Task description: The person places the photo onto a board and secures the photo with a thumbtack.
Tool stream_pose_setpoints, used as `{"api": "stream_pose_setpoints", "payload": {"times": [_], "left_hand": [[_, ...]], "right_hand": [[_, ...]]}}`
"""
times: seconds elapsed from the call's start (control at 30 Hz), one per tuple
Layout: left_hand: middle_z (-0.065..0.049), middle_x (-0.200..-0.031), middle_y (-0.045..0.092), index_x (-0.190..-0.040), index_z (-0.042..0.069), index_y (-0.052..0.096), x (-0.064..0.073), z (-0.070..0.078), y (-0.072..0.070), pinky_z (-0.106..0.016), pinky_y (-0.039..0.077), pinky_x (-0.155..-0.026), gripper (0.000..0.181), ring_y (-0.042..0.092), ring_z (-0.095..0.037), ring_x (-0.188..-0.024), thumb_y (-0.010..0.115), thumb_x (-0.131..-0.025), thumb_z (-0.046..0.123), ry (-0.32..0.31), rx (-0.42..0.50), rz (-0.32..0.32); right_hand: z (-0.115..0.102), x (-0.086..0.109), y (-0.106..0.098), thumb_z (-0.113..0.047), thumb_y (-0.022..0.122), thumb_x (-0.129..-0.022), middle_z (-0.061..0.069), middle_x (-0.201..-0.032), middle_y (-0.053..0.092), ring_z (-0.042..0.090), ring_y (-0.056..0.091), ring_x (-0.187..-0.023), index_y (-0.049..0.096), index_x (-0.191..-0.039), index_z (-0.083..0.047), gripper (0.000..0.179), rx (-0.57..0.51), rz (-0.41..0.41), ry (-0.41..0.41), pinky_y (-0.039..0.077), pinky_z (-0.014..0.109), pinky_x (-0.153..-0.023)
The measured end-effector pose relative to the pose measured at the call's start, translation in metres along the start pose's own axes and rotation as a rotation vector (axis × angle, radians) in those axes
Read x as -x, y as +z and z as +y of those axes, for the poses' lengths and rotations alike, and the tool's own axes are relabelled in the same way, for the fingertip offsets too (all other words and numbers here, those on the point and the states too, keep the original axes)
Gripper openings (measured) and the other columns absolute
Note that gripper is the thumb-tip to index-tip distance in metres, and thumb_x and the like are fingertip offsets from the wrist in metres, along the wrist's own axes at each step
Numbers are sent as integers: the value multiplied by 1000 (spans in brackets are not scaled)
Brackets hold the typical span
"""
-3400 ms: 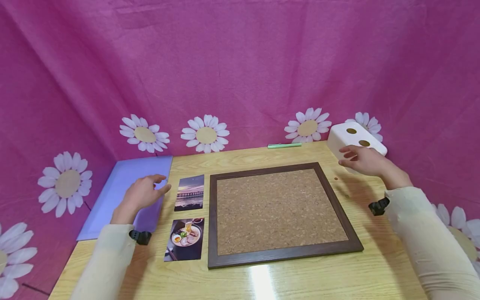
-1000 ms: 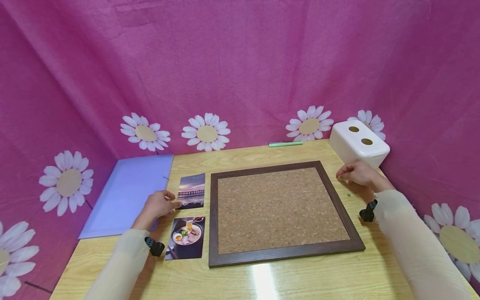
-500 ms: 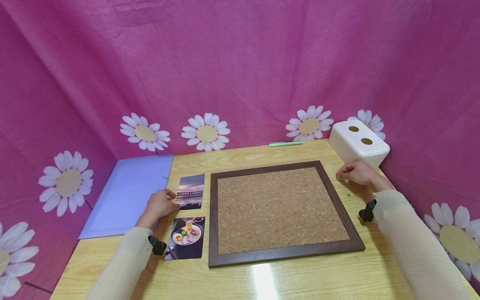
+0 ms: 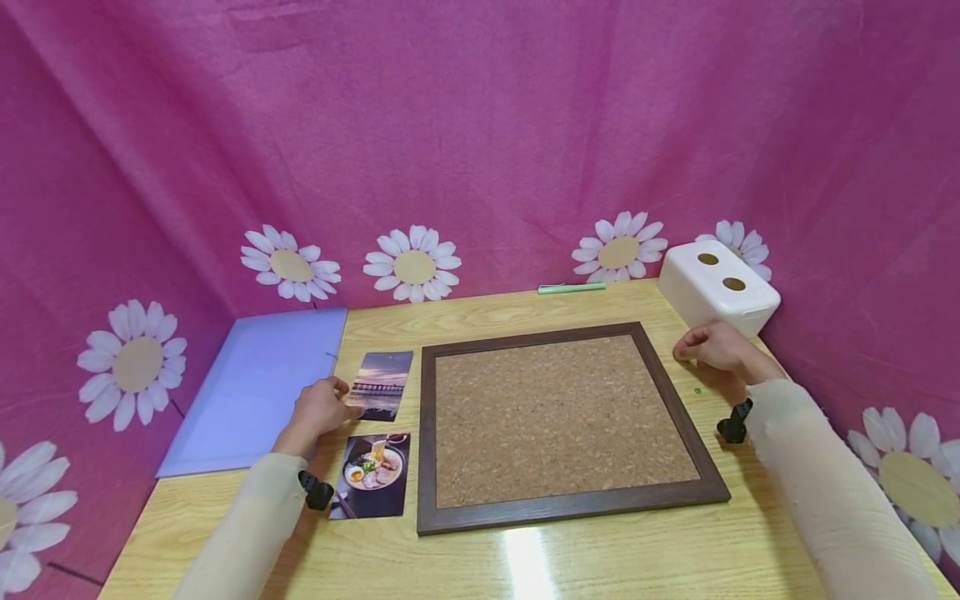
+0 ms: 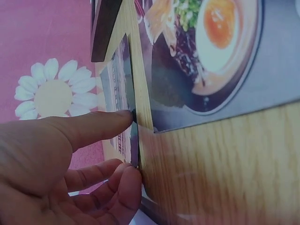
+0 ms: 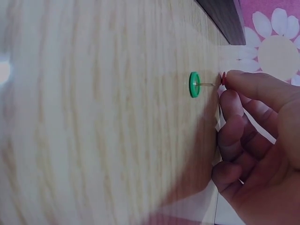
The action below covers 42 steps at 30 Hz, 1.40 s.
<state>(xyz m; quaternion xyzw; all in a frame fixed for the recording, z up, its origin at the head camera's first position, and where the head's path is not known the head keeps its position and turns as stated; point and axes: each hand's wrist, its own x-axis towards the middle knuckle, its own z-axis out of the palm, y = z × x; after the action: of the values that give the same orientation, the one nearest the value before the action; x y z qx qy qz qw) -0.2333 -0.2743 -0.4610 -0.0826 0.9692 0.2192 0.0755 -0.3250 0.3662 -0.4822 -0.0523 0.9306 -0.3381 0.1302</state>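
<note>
At the left, my left hand (image 4: pixel 318 408) has its thumb and fingertips on the lower-left corner of the seaside pier photo (image 4: pixel 384 377), gripping it there. Below it lies a ramen photo (image 4: pixel 377 473) flat on the table. On the far right, my right hand (image 4: pixel 716 345) pinches a red thumbtack (image 6: pixel 223 78) by thumb and index fingertip, close to the tabletop. A green thumbtack (image 6: pixel 194 85) lies near it, its pin toward the hand. Between the hands is a dark-framed corkboard (image 4: pixel 564 423), bare of pictures.
A white box (image 4: pixel 701 287) with two round holes stands behind my right hand. A green pen (image 4: pixel 572 288) lies along the back edge. The bluish translucent folder (image 4: pixel 255 392) lies at the left. A flowered pink cloth (image 4: pixel 480 150) surrounds the table.
My left hand came down from above the folder to the pier photo, whose top has swung slightly right. My right hand lowered from before the white box to the red thumbtack.
</note>
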Motion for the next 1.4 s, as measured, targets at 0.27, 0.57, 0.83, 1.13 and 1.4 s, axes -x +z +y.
{"api": "stream_pose_setpoints", "payload": {"times": [0.27,0.57,0.83,1.13,1.4], "left_hand": [[-28,-122,64,-129,-6,58,-4,-6,-3,-48,52,-88,55,60,-43,-110,75,-87,24,18,45,-54],[-23,-107,64,-133,-9,53,-5,-11,-6,-30,55,-61,44,63,-16,-66,62,-94,9,-15,315,-156],[-6,-88,67,-132,-9,48,-3,-13,-13,-28,52,-59,42,60,-11,-64,60,-97,9,-14,504,-191],[-4,-91,68,-140,-9,40,0,-11,-19,-28,58,-69,48,69,-11,-76,58,-99,10,31,628,-199],[-1,-88,68,-139,-8,41,4,-3,-20,-30,59,-73,48,72,-13,-80,59,-99,9,87,664,-185]], "right_hand": [[0,3,0,-18,64,-97,6,-92,71,12,54,-77,72,-103,1,21,24,8,-16,45,26,-65],[5,2,0,-16,61,-99,10,-91,70,15,59,-73,70,-100,2,20,58,25,-56,49,28,-64],[1,8,-6,-16,61,-99,11,-90,72,15,65,-75,70,-101,2,21,34,26,-71,54,29,-64],[-5,10,-9,-16,61,-98,9,-90,72,13,62,-80,70,-101,-4,16,70,78,-105,47,23,-70],[-19,11,-9,-19,62,-98,13,-94,73,8,61,-79,69,-102,0,20,-9,94,-113,48,22,-67]]}}
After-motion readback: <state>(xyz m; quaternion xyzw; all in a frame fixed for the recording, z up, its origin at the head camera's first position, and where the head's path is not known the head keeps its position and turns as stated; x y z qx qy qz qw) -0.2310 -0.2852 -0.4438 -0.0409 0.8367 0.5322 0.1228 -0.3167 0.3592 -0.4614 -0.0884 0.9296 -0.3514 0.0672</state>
